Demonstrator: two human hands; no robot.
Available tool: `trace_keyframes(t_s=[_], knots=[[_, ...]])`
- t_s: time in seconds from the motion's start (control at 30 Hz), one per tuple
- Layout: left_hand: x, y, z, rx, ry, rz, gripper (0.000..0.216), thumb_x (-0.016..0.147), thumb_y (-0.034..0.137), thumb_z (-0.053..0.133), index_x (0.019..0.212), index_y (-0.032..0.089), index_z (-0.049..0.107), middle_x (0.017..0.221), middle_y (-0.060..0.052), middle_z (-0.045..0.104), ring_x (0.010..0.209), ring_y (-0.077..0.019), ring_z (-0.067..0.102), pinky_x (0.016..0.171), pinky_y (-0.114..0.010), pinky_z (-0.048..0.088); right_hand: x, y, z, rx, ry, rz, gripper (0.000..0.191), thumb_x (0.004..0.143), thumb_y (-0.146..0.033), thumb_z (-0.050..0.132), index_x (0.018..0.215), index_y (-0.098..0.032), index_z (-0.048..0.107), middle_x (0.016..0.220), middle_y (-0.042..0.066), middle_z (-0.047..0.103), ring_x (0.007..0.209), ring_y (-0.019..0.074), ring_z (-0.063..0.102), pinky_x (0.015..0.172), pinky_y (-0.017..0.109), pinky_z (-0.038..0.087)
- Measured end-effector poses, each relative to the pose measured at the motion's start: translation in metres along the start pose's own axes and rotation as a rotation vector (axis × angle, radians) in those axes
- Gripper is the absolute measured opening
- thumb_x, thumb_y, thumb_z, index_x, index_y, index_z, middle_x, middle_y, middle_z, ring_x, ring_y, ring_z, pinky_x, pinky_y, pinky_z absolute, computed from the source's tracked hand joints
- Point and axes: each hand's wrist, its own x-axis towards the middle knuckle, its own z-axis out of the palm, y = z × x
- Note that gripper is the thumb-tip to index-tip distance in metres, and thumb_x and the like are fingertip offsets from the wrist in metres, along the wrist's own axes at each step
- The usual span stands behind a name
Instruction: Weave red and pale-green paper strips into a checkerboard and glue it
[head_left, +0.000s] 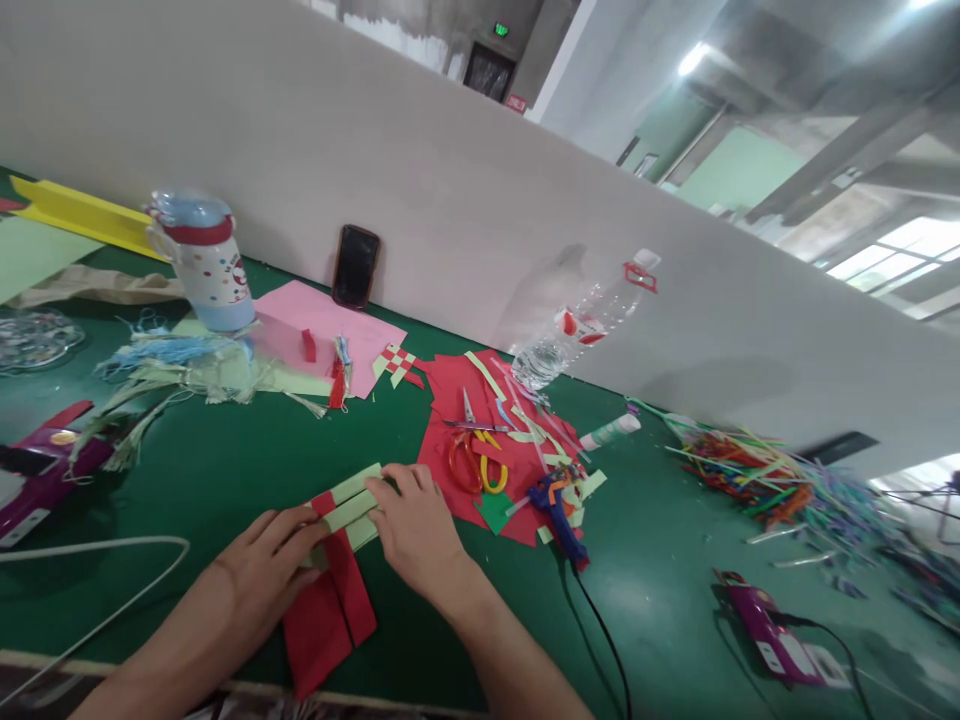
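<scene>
Red paper strips and pale green paper strips cross over and under each other near the table's front edge. My left hand is closed on the crossing, its fingertips on the weave and its thumb partly hidden. At the far end of the green strips, my right hand pinches them between thumb and fingers. The red strips hang toward the front edge, with a narrow slit between them. Right of my hands lie orange-and-yellow scissors on red paper sheets, beside a blue glue gun.
A small red-and-green woven paper piece lies on pink paper. A flask, a phone and a tilted plastic bottle stand along the partition. Purple devices and cords lie at both sides.
</scene>
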Motion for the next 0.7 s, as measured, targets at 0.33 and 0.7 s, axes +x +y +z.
trace_keyframes(t_s=[0.33, 0.7], knots=[[0.0017, 0.0002, -0.0031, -0.064, 0.074, -0.017, 0.025, 0.099, 0.018, 0.052, 0.118, 0.023, 0.066, 0.120, -0.005, 0.074, 0.110, -0.0196, 0.067, 0.098, -0.032, 0.051, 0.0094, 0.0033, -0.0002, 0.053, -0.042, -0.063, 0.013, 0.095, -0.015, 0.065, 0.104, -0.024, 0.069, 0.119, 0.004, 0.066, 0.113, 0.0243, 0.051, 0.093, 0.038, 0.045], [0.0085, -0.0026, -0.0006, -0.135, -0.049, -0.213, 0.024, 0.100, 0.028, 0.051, 0.120, 0.023, 0.063, 0.109, -0.004, 0.078, 0.099, -0.0210, 0.074, 0.088, -0.033, 0.058, 0.0082, -0.0001, -0.0051, 0.054, 0.192, -0.262, 0.025, 0.099, -0.013, 0.058, 0.112, -0.028, 0.073, 0.110, 0.002, 0.073, 0.099, 0.0197, 0.059, 0.086, 0.034, 0.042]])
